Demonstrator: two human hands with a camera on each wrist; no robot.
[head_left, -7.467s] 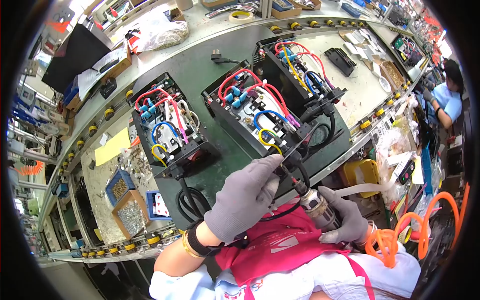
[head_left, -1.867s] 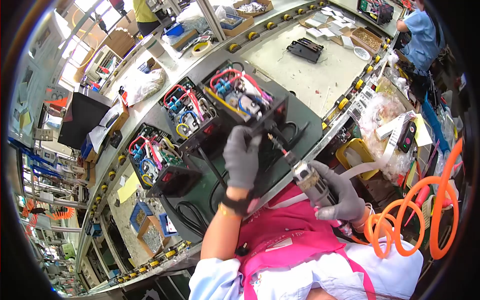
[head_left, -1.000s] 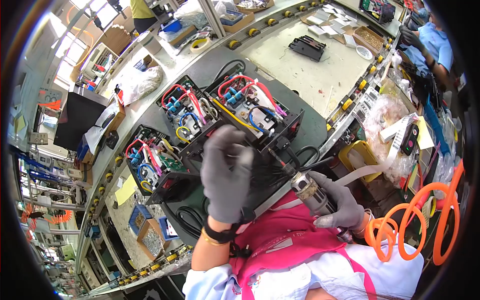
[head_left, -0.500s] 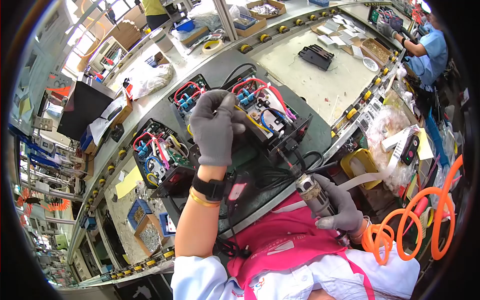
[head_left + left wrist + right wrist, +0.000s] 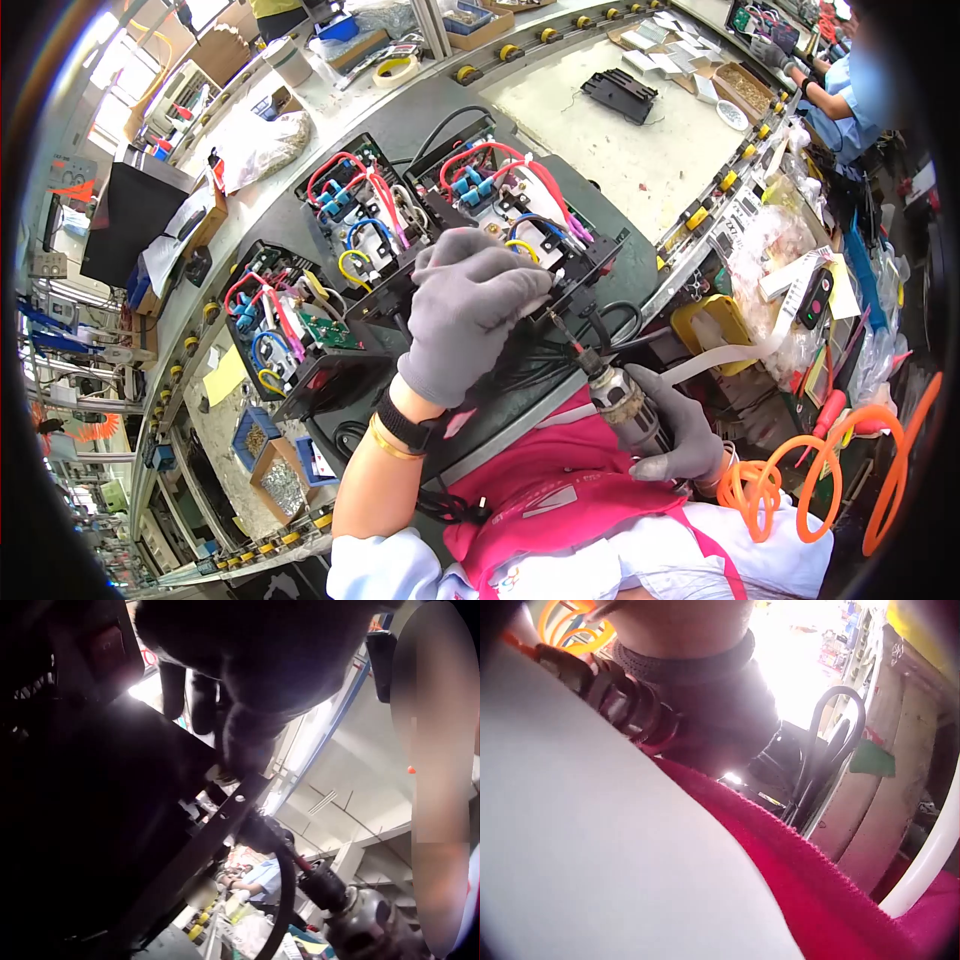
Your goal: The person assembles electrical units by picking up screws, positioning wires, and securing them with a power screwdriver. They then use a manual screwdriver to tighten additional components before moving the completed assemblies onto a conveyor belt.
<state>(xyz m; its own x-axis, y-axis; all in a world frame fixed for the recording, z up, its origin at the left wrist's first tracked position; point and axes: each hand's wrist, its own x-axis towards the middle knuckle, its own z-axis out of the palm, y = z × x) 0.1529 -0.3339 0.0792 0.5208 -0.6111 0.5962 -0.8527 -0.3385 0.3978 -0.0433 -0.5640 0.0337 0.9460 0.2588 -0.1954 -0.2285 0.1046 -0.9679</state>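
A grey-gloved left hand [image 5: 475,305] is right at the front edge of the box [image 5: 510,205], with its fingers bent; I cannot tell if they pinch something small. The right hand [image 5: 682,430] has a grey glove too, and it grips the driver [image 5: 628,408], in front of the box. The driver leans up to the box, and its thin tip is just beside the left fingers. The box has no lid, so you can see red, blue and yellow wires [image 5: 530,225] inside. It stands on a green board [image 5: 612,200]. Just left of the box is a middle box [image 5: 365,215], and farther left is an end box [image 5: 300,325], both with their tops off and wires showing. A black cord [image 5: 602,335] comes out at the front of the box. To the right of the box, past the board, is a yellow tub [image 5: 715,330], and an orange hose [image 5: 810,470] curls in loops nearer the person. Behind the box, a bit to the right, a black part [image 5: 620,95] lies on the table [image 5: 590,145]. Well left of the box there is a yellow paper [image 5: 222,377].
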